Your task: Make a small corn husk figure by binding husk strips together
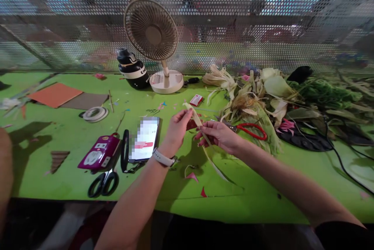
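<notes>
While the black bottle [137, 78] stands with its cap on beside the desk fan [153, 35], we cannot see what it contains; the small red-and-white box [196, 100] and the purple case [99, 151] hide their insides from us as well.

Nearer to us, our left hand [177, 130] reaches forward above the phone [146, 139], thumb and fingertips pinching the upper part of a pale husk strip [195, 116]. Our right hand [219, 137] comes in from the side, fingers curled and closed on the strip lower down. We hold it above the green table [233, 207], and a thin tail, which seems to belong to it, trails toward the front edge. Beyond our right wrist lie red-handled scissors [240, 126] beside the heap of husks [248, 107].
</notes>
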{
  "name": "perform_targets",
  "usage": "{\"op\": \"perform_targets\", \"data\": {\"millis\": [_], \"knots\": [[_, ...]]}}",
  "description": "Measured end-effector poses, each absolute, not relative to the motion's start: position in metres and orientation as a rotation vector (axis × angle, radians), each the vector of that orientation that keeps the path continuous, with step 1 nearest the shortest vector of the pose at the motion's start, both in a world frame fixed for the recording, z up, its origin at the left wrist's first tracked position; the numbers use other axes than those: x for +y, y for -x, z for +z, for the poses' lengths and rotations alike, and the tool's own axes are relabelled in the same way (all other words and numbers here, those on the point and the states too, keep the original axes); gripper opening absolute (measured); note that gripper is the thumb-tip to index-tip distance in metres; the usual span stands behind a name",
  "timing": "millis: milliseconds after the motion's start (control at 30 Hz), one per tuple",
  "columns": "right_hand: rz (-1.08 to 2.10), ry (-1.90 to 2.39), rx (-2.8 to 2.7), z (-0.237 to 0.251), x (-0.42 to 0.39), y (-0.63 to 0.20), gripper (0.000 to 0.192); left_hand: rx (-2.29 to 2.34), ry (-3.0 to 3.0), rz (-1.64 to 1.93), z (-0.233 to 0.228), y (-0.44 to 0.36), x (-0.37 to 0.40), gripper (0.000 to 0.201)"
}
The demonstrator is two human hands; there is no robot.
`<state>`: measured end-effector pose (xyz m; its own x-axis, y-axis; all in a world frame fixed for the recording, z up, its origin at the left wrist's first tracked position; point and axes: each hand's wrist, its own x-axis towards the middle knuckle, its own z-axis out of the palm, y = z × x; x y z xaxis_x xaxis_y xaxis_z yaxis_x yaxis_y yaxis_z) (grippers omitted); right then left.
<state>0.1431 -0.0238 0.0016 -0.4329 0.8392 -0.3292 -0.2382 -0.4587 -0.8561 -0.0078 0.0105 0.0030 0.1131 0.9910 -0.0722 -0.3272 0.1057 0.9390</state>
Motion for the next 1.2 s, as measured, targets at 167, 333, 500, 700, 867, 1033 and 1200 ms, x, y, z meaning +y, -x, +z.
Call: {"op": "perform_targets", "data": {"millis": [167,333,500,700,867,1033,1200], "knots": [[2.136,0.94,-1.609,0.006,-0.032,-0.15,0.023,0.921,-0.603,1.393,0.009,0.019,0.02,0.01],[1.241,1.521,-2.147,0.005,-0.032,-0.149,0.034,0.928,-0.601,1.392,0.011,0.025,0.025,0.011],[0.596,1.802,-2.37,-0.012,-0.033,-0.136,0.028,1.019,-0.773,1.313,0.011,0.022,0.02,0.015],[0.991,1.535,-2.211,0.023,-0.027,-0.171,0.02,1.048,-0.839,1.193,0.011,0.016,0.013,0.022],[1.477,1.177,-1.645,0.049,-0.032,-0.176,0.024,0.871,-0.87,1.21,0.003,-0.005,-0.003,0.023],[1.465,1.056,-1.373,0.02,-0.03,-0.15,0.032,0.694,-0.806,1.212,-0.006,-0.022,-0.019,0.025],[1.439,1.104,-1.383,0.009,-0.028,-0.148,0.031,0.58,-0.641,1.184,-0.005,-0.025,-0.022,0.024]]}}
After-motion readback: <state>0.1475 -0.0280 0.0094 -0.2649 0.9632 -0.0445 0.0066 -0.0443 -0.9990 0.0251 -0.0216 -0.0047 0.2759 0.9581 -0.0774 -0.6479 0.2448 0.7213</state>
